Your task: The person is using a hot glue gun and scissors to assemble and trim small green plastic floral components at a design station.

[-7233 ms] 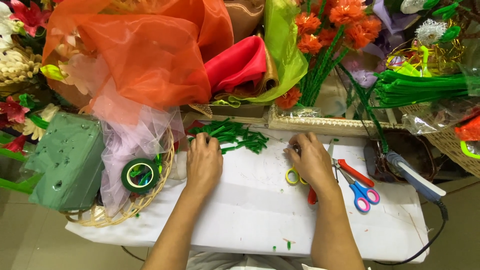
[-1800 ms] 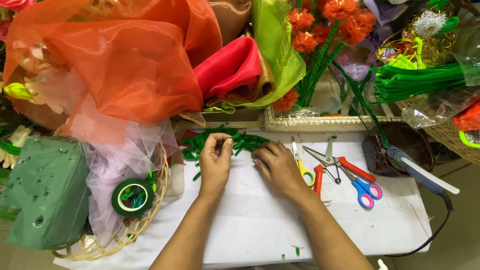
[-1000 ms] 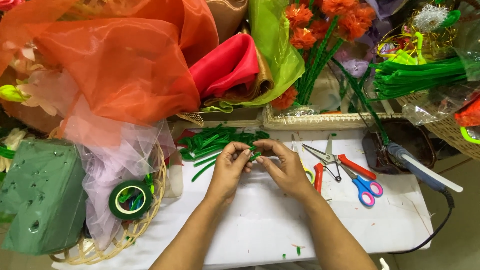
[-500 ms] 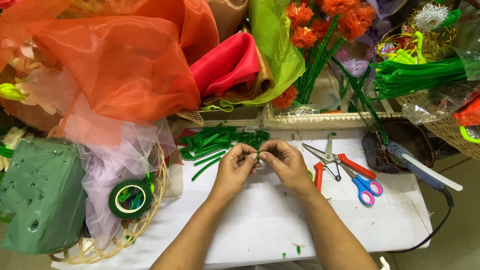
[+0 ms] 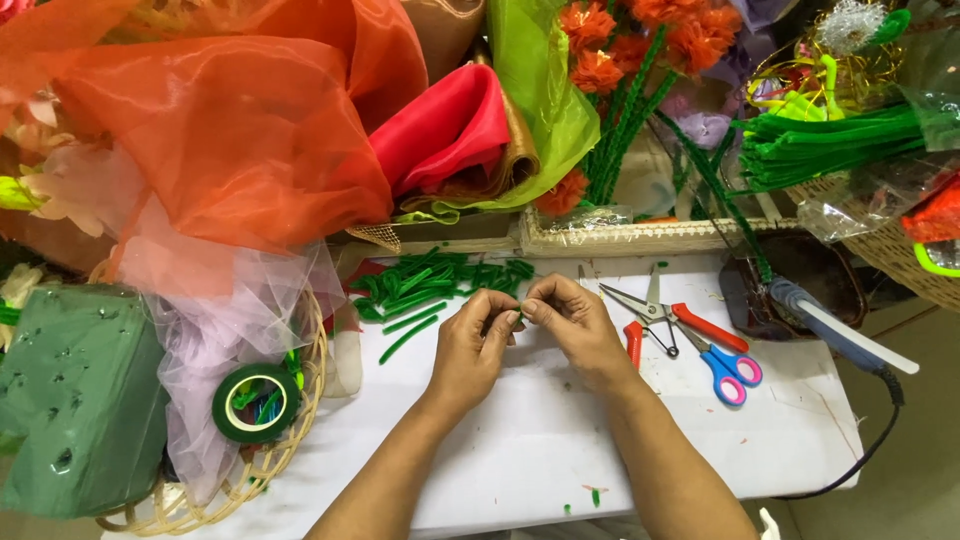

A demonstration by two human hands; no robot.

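Note:
My left hand and my right hand meet fingertip to fingertip over the white table, pinching a short green chenille stem piece between them. Most of that piece is hidden by my fingers. Just beyond my hands lies a pile of cut green stem pieces, with two loose ones left of my left hand. Red-handled pliers and scissors with blue and pink handles lie to the right of my right hand.
A roll of green floral tape sits in a wicker basket by a green foam block. Orange, red and lime fabrics crowd the back. A glue gun lies at right, near long green stems and orange flowers.
My hands left the tools and the pile, came together at the table's middle and took a green piece between their fingertips. In the last half second they barely moved.

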